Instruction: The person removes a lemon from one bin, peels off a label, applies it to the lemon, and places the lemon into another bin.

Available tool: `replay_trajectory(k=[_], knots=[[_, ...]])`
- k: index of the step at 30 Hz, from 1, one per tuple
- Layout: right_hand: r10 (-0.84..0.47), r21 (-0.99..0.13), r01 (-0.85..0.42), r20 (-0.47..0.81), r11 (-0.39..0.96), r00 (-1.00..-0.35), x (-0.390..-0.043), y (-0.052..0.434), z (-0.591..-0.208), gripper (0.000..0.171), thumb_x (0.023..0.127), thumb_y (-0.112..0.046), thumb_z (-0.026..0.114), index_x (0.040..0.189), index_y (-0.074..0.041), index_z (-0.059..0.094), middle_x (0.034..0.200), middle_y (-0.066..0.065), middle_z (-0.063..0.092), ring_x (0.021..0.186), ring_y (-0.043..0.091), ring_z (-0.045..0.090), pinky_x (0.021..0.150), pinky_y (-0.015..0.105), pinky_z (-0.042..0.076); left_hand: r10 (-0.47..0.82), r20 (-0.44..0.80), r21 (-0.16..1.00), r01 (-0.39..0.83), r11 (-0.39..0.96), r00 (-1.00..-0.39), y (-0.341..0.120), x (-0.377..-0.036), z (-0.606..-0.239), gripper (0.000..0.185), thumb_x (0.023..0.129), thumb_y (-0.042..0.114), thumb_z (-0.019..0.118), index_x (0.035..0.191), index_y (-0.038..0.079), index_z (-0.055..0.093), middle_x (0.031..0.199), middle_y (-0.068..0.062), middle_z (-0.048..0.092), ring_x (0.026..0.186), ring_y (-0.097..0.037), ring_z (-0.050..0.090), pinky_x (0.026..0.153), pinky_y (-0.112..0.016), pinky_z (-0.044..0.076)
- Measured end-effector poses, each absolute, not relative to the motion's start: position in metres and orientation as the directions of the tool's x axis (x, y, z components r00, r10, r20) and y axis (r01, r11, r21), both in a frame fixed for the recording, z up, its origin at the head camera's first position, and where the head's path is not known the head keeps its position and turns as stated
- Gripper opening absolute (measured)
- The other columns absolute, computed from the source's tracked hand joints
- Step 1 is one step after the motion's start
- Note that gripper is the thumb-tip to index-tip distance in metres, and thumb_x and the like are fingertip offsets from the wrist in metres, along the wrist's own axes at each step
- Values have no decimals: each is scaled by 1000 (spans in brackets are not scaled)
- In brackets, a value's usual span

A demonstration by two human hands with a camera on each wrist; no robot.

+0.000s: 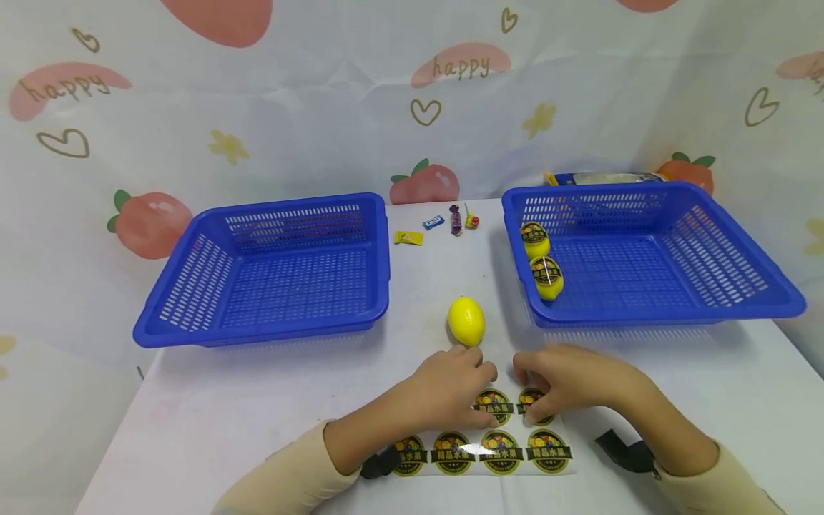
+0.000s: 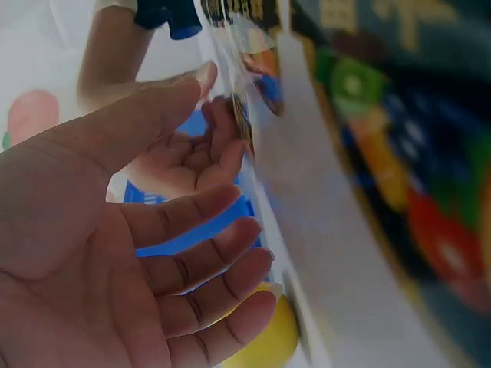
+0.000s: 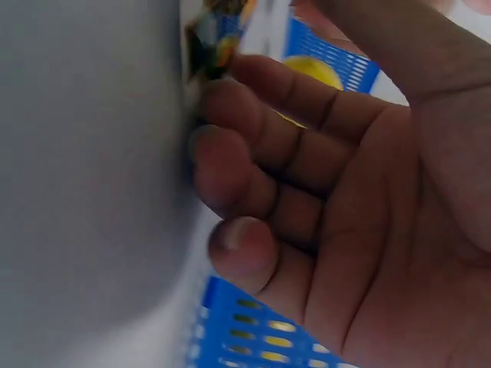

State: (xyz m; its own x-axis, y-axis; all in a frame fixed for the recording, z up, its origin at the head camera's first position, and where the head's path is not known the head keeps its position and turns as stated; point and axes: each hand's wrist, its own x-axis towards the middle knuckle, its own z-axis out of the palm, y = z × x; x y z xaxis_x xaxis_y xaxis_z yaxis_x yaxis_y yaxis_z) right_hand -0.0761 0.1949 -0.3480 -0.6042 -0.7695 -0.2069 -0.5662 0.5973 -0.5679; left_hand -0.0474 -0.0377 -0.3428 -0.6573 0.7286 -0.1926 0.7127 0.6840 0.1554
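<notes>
A sheet of round fruit labels (image 1: 524, 468) lies on the white table in front of the person. Over its left part the left hand (image 1: 453, 386) rests, its fingers loosely bent and nothing visible between them. The right hand (image 1: 573, 379) is at the sheet's upper right, thumb over a label (image 1: 531, 400) and fingers curling inward; I see no label held in it. Just beyond the left fingers sits a plain yellow lemon (image 1: 466, 322). In the right wrist view the right fingertips (image 3: 244, 245) are close to the table surface.
A blue basket (image 1: 260, 332) stands at the left. Another blue basket (image 1: 669, 315) at the right holds two labelled lemons (image 1: 547, 279). Several candies, among them a yellow one (image 1: 408, 238), lie between the baskets. A packet (image 1: 605, 178) is behind the right basket.
</notes>
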Motion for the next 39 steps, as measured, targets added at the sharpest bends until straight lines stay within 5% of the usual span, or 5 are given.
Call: replay_trajectory(k=[9,39], knots=[[-763,-561,-561,-219,609,-608,-80,193,-360,43,71,-39,90,87,-22,54,66,-13,44,57,2,40,52,22,35,715,-202,202,685,699,-670,-31,-51,-357,47,78,55,82,100,19,60,86,6,46,78,-10,44,61,-22,40],[-750,-587,-525,-234,616,-619,-82,195,-365,43,70,-42,90,83,-22,54,67,-14,46,59,3,43,54,24,37,713,-246,379,612,694,-657,-27,-56,-359,31,84,30,83,98,20,57,75,11,51,68,-7,48,59,-21,41]])
